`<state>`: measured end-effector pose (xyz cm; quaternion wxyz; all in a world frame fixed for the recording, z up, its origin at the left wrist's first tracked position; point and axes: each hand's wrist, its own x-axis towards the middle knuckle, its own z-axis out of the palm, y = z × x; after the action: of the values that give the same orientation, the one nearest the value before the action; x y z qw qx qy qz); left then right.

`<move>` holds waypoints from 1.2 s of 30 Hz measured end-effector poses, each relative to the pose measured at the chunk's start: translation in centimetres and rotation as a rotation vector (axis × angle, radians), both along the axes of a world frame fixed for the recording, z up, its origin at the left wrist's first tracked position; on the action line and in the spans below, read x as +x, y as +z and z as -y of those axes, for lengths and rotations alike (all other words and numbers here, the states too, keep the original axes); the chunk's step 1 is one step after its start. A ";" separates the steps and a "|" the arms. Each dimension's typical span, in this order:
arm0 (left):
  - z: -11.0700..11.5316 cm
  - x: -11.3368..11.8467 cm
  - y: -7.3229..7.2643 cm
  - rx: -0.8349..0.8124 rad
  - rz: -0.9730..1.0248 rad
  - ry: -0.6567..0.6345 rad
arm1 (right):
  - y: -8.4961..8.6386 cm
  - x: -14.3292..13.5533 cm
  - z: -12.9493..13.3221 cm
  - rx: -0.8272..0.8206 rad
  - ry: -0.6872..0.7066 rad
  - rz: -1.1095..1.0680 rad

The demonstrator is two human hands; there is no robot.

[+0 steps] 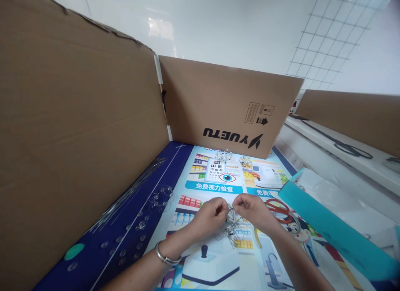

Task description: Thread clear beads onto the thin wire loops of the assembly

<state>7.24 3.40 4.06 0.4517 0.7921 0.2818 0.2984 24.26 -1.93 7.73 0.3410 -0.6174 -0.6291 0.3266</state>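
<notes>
My left hand [210, 216], with a metal bangle [168, 257] on its wrist, is closed in a pinch at the middle of the printed mat. Close beside it, my right hand [253, 211] is pinched too, fingertips facing the left ones. A short dark bit of thin wire shows between the fingertips. Below and between the hands lies a tangled bundle of thin wire [231, 229] with small clear pieces; its strands stick out several ways. What lies inside each pinch is mostly hidden by the fingers.
Long thin wires [131, 191], clear round beads [142, 225] and a green disc [74, 252] lie at left. Two wire clusters sit by the cardboard wall [225, 99]. Red-handled scissors [278, 209] and a teal-edged box [331, 224] are at right. Cardboard [81, 95] also walls the left.
</notes>
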 end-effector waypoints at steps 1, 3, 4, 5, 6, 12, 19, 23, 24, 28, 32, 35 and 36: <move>-0.1 0.0 -0.1 -0.005 0.002 0.002 | 0.0 0.2 0.0 0.009 -0.003 0.031; -0.4 -0.1 -0.2 -0.007 0.001 0.009 | 0.1 0.4 0.1 0.030 0.003 0.102; -0.6 -0.1 -0.3 0.000 -0.005 0.016 | 0.2 0.5 0.1 0.040 0.010 0.137; -0.8 -0.2 -0.3 0.012 -0.017 0.024 | 0.2 0.5 0.2 0.051 0.015 0.171; -0.9 -0.2 -0.3 0.029 -0.034 0.035 | 0.2 0.5 0.2 0.062 0.020 0.201; -1.6 -0.9 0.1 0.168 -0.179 0.093 | 0.3 0.3 0.4 0.072 0.044 0.302; -1.5 -1.3 0.9 0.343 -0.374 0.096 | 0.7 0.1 0.6 0.061 0.062 0.350; -1.3 -1.1 0.5 0.351 -0.412 0.097 | 0.8 -0.1 0.6 0.063 0.093 0.372; -1.3 -1.0 0.4 0.349 -0.410 0.102 | 0.8 -0.1 0.7 0.065 0.106 0.378; -1.3 -0.8 -0.1 0.313 -0.344 0.090 | 0.7 -0.3 0.6 0.086 0.139 0.416; -1.6 -0.6 -0.7 0.269 -0.229 0.069 | 0.7 -0.6 0.6 0.099 0.136 0.482; -1.8 -0.4 -1.1 0.211 -0.190 0.075 | 0.7 -0.8 0.8 0.103 0.122 0.537; -1.9 -0.3 -1.2 0.182 -0.183 0.076 | 0.7 -0.9 0.8 0.102 0.117 0.553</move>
<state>6.91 5.30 2.84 0.3388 0.8425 0.3234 0.2662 23.32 -2.74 8.46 0.1675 -0.6277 -0.7485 0.1331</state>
